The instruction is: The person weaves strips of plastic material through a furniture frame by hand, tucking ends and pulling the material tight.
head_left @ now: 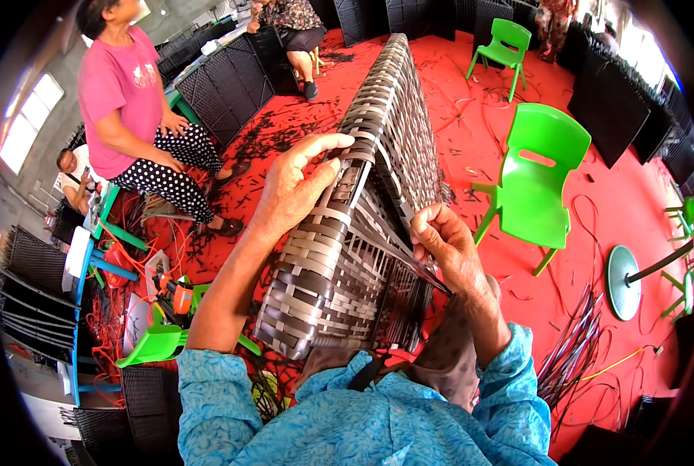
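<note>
A woven piece point(308, 272) of brown and silvery strips stands tilted in front of a worker in a blue patterned shirt point(393, 423), its narrow end pointing away across a red floor point(471, 128). The left hand point(291, 182) lies along its left edge, thumb and forefinger touching the weave slightly apart; whether they grip it cannot be told. At the right side of the piece, the fingers of the right hand point(452, 245) are pinched together on a loose dark strip point(397, 252) that runs across the opening. Just to the right stands a bright green chair point(541, 175), with a second green chair point(507, 48) farther off; nearer, a bundle of loose strips point(573, 353) lies on the floor beside a round-based stand point(620, 283). To the left, an orange tool point(182, 298) sits among red cords, near another green plastic seat point(151, 346). Beyond, a person in a pink shirt point(121, 101) and dotted trousers sits before dark woven panels point(226, 93) on the far left.
</note>
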Demonstrator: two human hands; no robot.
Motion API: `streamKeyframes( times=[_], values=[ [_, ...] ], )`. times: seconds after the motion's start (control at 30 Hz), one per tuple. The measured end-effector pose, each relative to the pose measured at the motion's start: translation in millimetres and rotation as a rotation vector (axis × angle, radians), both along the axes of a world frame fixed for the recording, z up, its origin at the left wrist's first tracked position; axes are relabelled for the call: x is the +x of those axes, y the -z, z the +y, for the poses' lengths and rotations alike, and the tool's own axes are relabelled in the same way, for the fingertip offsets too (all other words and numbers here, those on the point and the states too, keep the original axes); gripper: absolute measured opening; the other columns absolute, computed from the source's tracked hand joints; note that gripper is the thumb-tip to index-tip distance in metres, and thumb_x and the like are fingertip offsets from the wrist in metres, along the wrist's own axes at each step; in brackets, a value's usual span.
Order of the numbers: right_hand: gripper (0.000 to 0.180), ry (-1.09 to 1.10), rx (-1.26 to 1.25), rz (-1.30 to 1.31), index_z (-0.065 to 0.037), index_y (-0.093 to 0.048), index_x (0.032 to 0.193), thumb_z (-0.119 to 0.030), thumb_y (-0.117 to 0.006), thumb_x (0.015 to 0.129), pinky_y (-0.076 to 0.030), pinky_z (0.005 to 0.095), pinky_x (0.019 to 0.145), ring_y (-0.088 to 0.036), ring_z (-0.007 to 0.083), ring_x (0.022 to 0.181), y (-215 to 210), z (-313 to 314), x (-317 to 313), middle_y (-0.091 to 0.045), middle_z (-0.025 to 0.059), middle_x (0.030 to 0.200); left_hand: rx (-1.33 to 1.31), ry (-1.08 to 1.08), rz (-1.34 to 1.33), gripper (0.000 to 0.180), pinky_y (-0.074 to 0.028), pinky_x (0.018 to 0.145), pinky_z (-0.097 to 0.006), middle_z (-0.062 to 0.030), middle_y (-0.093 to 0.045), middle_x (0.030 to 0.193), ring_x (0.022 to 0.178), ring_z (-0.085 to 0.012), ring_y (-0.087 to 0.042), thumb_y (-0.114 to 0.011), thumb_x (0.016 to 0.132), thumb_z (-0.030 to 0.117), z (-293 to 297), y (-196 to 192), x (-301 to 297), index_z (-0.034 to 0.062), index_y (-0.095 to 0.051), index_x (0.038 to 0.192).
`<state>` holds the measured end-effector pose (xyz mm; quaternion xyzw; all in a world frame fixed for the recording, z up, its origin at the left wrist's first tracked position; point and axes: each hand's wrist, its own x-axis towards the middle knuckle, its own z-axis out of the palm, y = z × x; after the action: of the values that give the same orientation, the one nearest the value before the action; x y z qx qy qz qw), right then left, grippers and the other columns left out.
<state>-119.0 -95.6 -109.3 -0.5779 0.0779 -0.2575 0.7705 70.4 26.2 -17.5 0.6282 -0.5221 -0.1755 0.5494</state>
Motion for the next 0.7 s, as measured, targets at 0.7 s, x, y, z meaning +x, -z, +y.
streamKeyframes(
  times=[0.7],
  values=[
    [0.009,-0.001,-0.251,-0.017,-0.001,-0.058,0.088,-0.009,-0.057,0.085,-0.043,0.0221,0.062,-0.051,0.0065,0.069,-38,33,-24,-0.058,0.0017,0.075,-0.505,0.067,0.212,0.023,-0.048,0.047,-0.024,-0.0193,-0.061,0.087,0.06,-0.0163,-0.06,-0.047,0.09,0.014,57,-45,-32,-0.0023,-0.05,0.106]
  ],
)
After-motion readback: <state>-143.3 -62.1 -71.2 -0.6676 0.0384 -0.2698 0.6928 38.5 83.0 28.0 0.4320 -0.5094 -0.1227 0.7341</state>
